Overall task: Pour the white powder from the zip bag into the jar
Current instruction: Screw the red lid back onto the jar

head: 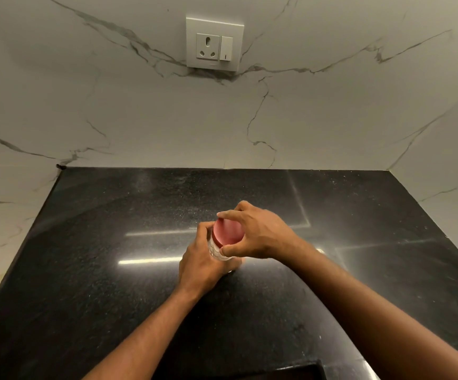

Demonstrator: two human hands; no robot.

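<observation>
Dim warm light; streak glare on counter (90,270) at 9 and 3 o'clock; edges bowed; slight softness.

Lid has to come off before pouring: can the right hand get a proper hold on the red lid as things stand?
Probably yes. The right hand already has its fingers on the rim of the red lid, with nothing between them. The left hand holds the jar lower down, clear of the lid.

countertop (112,270): black speckled stone, polished, glossy, threw light streaks
wall (332,119): white marble-look slab, grey veins, smooth, soft sheen
socket plate (214,42): white plastic, smooth
jar lid (227,232): red, smooth, matt, looked plastic
jar (218,253): clear, ribbed
</observation>
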